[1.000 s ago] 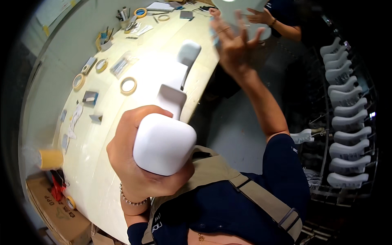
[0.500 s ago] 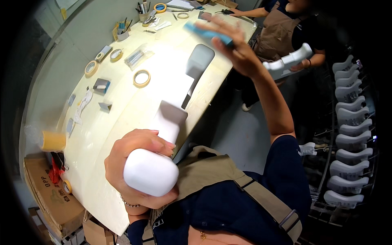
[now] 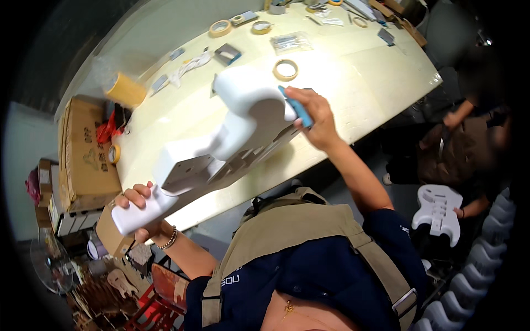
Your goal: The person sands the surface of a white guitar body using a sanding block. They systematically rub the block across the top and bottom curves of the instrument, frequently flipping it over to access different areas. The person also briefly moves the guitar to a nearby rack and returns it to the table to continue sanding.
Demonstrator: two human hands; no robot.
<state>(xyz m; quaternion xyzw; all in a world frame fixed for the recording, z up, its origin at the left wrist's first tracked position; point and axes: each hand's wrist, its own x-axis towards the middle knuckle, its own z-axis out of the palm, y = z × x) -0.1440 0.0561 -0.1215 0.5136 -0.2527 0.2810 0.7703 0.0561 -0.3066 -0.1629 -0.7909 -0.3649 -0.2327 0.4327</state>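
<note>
A white electric guitar body (image 3: pixel 237 127) is held up, tilted, over the pale worktable (image 3: pixel 381 71). Its cut-out pockets face down toward my side. At its lower left end, my left hand (image 3: pixel 144 205) wraps around a horn, fingers on top and thumb below. My right hand (image 3: pixel 319 118) is at the opposite end, closed on a blue sanding block (image 3: pixel 300 110). The block is at the body's right edge; whether it presses on the surface I cannot tell.
Tape rolls (image 3: pixel 286 69), a plastic packet (image 3: pixel 291 42) and a white cloth (image 3: pixel 190 67) lie on the table. A cardboard box (image 3: pixel 88 154) stands left. At right, a co-worker holds another guitar body (image 3: pixel 438 214), beside a row of guitar bodies (image 3: pixel 469 281).
The guitar body has been swung round, its far end lifted, and my left hand has moved left with it. My right hand has come down with the sanding block to its edge. The view has turned.
</note>
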